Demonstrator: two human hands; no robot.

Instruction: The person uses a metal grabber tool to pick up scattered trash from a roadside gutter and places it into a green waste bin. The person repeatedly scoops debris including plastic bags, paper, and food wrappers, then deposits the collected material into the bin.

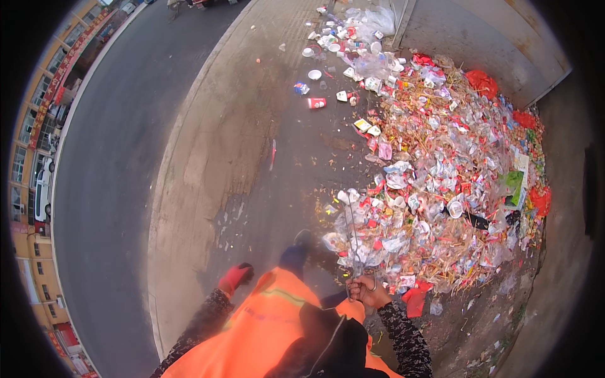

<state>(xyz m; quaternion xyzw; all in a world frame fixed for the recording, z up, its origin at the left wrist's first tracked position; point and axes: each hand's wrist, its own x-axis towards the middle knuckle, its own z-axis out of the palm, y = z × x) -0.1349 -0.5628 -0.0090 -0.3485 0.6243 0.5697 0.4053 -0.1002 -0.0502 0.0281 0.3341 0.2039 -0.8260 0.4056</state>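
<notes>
My bare right hand (pixel 367 290) grips the looped handles of long metal tongs (pixel 354 236). The tongs reach away from me over the near left edge of a large heap of litter (pixel 435 156). At their far tip lies pale crumpled waste; whether they pinch any of it cannot be made out. My left hand (pixel 235 278), in a red glove with dark fingers, hangs at my left side over the pavement. Its fingers look curled, and nothing shows in it. Plastic bags, cups, paper and thin sticks make up the heap.
A metal wall panel (pixel 477 42) rises behind the heap. Strewn on the pavement ahead are a red paper cup (pixel 316 103) and a white bowl (pixel 314 74). A kerb (pixel 163 175) runs along the asphalt road (pixel 113 156) on the left. A white vehicle (pixel 43 189) stands across the road.
</notes>
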